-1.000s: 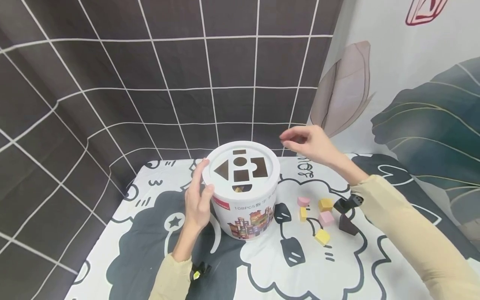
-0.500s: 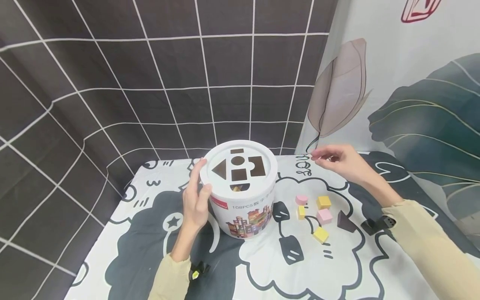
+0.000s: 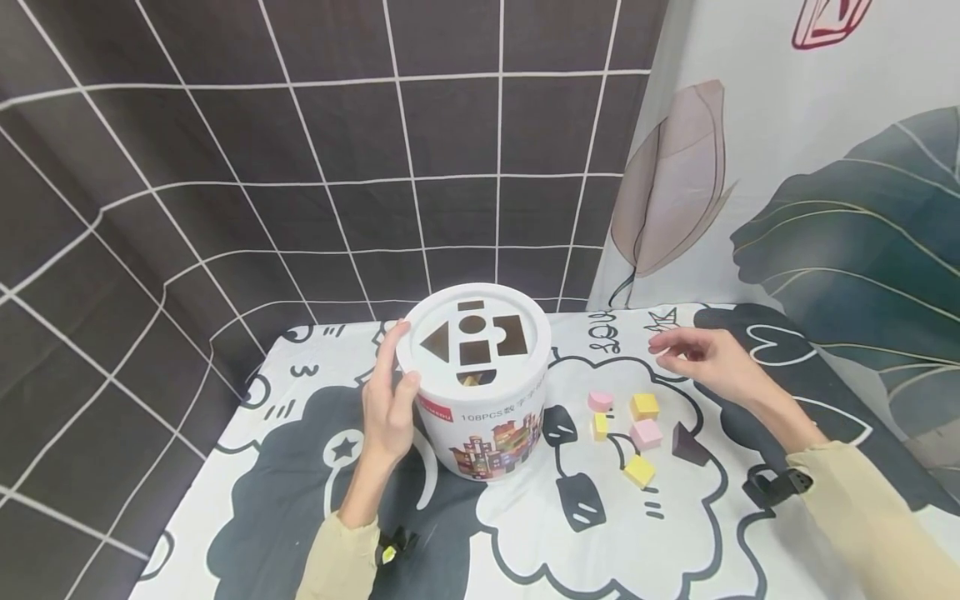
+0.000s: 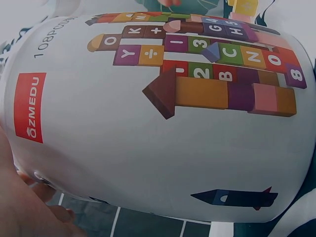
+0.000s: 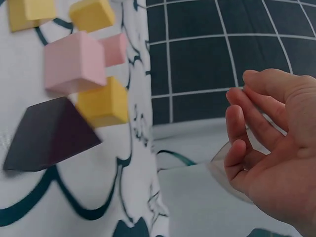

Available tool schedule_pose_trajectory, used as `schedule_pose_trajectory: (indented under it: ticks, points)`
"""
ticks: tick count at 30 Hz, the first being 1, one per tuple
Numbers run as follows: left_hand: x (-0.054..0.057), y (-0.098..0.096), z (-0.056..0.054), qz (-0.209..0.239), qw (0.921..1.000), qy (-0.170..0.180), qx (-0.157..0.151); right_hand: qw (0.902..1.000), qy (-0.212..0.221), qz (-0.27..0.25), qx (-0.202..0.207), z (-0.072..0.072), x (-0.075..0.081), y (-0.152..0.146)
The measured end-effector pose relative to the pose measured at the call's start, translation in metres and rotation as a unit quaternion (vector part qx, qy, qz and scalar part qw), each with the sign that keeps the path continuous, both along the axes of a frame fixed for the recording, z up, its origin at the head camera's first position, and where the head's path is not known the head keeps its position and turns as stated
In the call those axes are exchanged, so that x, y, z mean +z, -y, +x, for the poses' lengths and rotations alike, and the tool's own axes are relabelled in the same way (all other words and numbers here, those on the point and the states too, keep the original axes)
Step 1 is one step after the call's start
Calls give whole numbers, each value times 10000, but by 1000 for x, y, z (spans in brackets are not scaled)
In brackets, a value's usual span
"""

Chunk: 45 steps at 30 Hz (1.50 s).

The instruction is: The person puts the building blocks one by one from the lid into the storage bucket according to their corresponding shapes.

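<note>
Right hand (image 5: pixel 274 143) apart from blocks (image 5: pixel 74 64)

L grip (image 3: pixel 386 412) obstructs bucket (image 3: pixel 480 417) L side; lid (image 3: pixel 510 369) R side free; low pass R of bucket hits blocks (image 3: pixel 646 434)

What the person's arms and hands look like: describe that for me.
Pale beige sleeves cover both forearms. The left hand and right hand wear no gloves. Each wrist carries a small black device; the left one shows a yellow patch.

Head view: from above, facing forward and down over left hand (image 3: pixel 387 414) and right hand (image 3: pixel 705 357); shares the left's bucket (image 3: pixel 483 429) with the close left-wrist view, the right's nearby blocks (image 3: pixel 646 435) with the right-wrist view.
</note>
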<state>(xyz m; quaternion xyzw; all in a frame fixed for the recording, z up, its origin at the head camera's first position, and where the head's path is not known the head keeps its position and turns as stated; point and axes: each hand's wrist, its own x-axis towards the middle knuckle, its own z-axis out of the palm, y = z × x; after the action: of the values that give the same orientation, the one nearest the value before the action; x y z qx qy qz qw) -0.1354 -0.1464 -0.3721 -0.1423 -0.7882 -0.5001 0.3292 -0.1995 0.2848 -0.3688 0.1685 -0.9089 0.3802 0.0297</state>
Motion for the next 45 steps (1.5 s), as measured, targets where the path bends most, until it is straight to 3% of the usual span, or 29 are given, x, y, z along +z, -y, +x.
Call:
schedule_pose_trajectory:
  ticks: [10,20,45]
  points:
    - [2,0,0,-16,10000,-9,25,9996,245,41,-165,8,-26,-13]
    - [0,-1,1,11,10000,35,35,9986,521,-73,-18,10,-53,-20]
    - [2,0,2,-43,9999,68,66,9932,1164,-34,5,4,-75,-17]
